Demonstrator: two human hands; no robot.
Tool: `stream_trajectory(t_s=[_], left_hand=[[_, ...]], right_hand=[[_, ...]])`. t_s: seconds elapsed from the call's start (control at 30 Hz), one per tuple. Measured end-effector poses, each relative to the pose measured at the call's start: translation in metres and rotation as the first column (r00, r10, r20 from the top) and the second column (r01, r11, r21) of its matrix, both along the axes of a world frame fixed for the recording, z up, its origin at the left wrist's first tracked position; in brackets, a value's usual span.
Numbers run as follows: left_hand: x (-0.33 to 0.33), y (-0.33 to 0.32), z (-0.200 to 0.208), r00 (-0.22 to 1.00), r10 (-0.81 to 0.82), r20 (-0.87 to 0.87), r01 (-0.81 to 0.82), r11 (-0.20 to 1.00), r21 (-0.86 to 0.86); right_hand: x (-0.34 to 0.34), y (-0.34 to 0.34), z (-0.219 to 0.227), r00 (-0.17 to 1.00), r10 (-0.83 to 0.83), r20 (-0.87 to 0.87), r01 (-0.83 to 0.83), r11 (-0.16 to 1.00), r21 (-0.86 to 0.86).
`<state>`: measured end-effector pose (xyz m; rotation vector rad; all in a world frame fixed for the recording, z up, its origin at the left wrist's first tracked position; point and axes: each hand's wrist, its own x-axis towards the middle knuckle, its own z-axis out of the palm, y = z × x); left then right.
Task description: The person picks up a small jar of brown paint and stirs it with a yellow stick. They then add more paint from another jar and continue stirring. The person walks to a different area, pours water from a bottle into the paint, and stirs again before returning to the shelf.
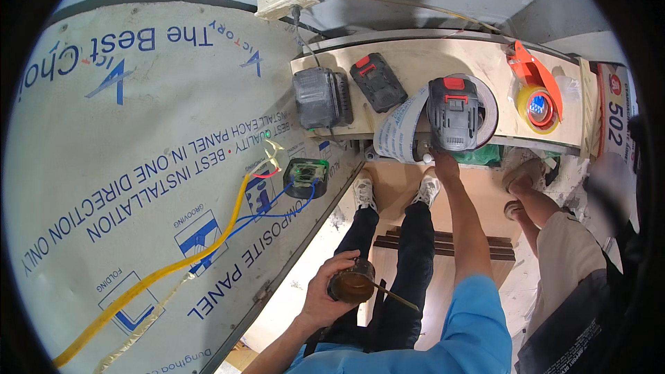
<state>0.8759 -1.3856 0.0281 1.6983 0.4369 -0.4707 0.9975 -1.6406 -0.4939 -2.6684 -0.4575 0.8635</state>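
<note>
The left hand (323, 298) has its fingers curled around 1 round brown thing (351, 285). I cannot tell if it is a cup or a roll. This brown thing is over the person's legs, on the near side of the tabletop. A thin strip (396, 295) sticks out from it to the right.

The right hand (445, 167) reaches to the near edge of the tabletop (412, 62). Its fingertips are partly hidden, so I cannot tell if they are spread or pinching. A small white thing (427, 158) is just beside them.

Just past these fingers, 1 black battery (454, 125) with red parts sits on a white roll (489, 107). The roll's loose end hangs over the near edge. To the left is a 2nd battery (379, 84), then a dark block (316, 100) with a cord. To the right is an orange tape holder (544, 73) with yellow tape.

Farther left, a yellow cable (166, 269) and a small black box (306, 179) with blue wires lie on a big pale panel (166, 138). At the right, another person's legs (537, 216) show.
</note>
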Motion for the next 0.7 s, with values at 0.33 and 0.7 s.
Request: stream_trajectory(t_s=[0.33,0.7], left_hand=[[-0.007,0.001,-0.01,0.999,-0.011,-0.03,0.011,1.0,0.021],[-0.011,0.009,0.057,0.986,-0.106,0.128,0.103,0.994,0.024]], right_hand=[[0.007,0.021,0.017,0.975,0.207,-0.079,-0.21,0.977,-0.027],[-0.039,-0.011,0.295,0.694,-0.72,0.015,0.676,0.658,0.33]])
